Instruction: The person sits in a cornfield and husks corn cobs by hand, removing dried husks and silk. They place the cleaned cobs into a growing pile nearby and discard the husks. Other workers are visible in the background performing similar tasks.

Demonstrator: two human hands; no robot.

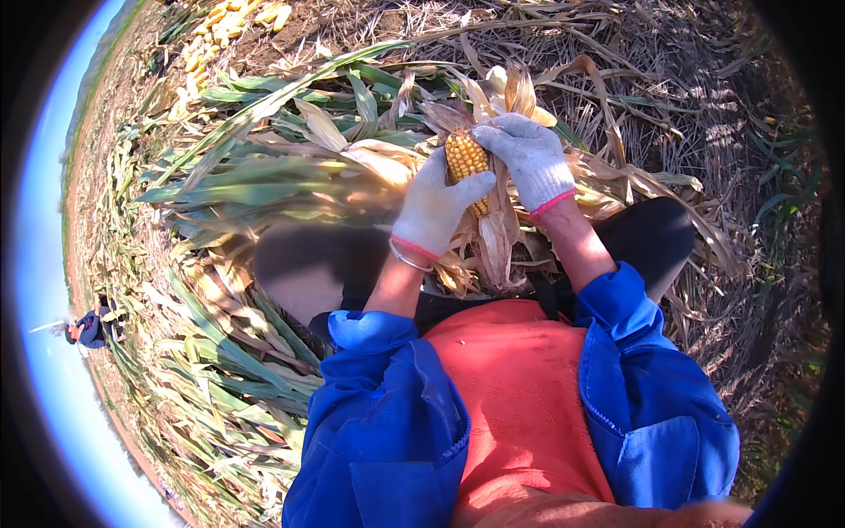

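A yellow ear of corn (pixel 465 158) is held tilted above my lap, its kernels bare on the side facing me. My left hand (pixel 436 201), in a white knit glove with a pink cuff, wraps the ear from the left, thumb across its lower part. My right hand (pixel 528 155), gloved alike, is curled against the ear's upper right edge. Dry corn husk (pixel 498 231) hangs below it beside the ear. What the right fingertips pinch is partly hidden; they seem closed on husk. Behind the hands, pale husk leaves (pixel 521 92) stick up.
Cut corn stalks with green and dry leaves (pixel 264 178) lie before me and to the left. A pile of husked corn ears (pixel 214 33) is at the far left. My bent legs (pixel 304 264) frame the work. Another person (pixel 92 327) is far off left.
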